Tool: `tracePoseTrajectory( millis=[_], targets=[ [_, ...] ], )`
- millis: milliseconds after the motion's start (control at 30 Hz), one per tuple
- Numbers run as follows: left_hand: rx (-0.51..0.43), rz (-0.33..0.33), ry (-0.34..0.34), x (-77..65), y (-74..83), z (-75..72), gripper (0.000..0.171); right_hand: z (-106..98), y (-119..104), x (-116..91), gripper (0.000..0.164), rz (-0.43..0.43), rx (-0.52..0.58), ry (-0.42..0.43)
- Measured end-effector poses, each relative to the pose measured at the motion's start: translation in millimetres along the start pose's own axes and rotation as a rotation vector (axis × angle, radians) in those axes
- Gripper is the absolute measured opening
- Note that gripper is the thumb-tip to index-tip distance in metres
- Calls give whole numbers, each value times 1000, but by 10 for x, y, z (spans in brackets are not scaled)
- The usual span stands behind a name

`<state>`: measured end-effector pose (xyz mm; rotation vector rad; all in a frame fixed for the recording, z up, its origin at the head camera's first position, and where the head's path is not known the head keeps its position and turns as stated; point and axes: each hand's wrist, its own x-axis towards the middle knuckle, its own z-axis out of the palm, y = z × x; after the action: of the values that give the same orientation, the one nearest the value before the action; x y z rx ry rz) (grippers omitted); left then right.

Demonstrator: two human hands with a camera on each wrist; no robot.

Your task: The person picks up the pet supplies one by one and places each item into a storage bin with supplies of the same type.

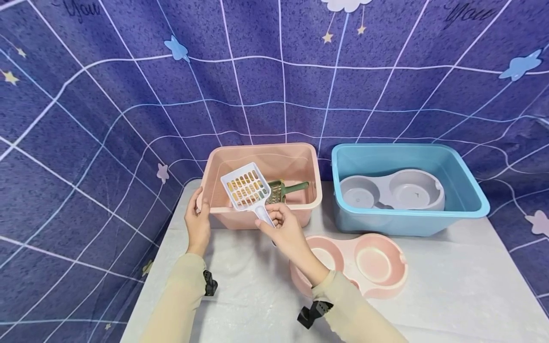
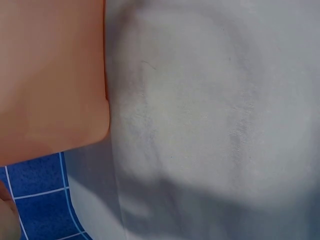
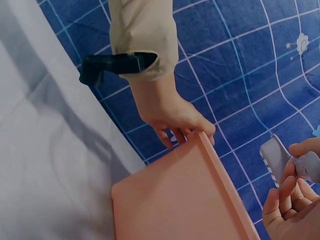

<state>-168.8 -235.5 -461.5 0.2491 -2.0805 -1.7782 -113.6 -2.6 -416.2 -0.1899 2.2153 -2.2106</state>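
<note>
My right hand [image 1: 284, 225] grips the handle of a pale lilac-white slotted litter scoop [image 1: 262, 215], its head tilted up over a pink litter box [image 1: 266, 148]. In the right wrist view, the scoop [image 3: 272, 152] stands out beside the box [image 3: 175, 200], held by the right hand [image 3: 297, 207]. At the near left corner of the box, my left hand [image 1: 198, 226] holds the rim, thumb inside. Inside the box lies a green scoop [image 1: 297, 187], partly hidden; yellow-orange shows through the white scoop's slots. The left wrist view shows the box's side [image 2: 50, 75].
To the right, a blue litter box [image 1: 411, 213] contains a grey double pet bowl [image 1: 381, 185]. A pink double bowl [image 1: 349, 257] lies on the white-covered table [image 1: 240, 286], partly under the right forearm. A blue gridded curtain [image 1: 266, 85] hangs behind and at the left.
</note>
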Motion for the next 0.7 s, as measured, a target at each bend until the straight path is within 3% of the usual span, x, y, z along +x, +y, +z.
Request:
tracePoseTrajectory(
  millis=[400,700],
  targets=[
    [-9,0,-5,3,5,24,45,-148,2,234,33,-38,-65,43],
    [11,-18,-7,-9,12,4,46,-238,12,364,33,-3,-85,46]
  ],
)
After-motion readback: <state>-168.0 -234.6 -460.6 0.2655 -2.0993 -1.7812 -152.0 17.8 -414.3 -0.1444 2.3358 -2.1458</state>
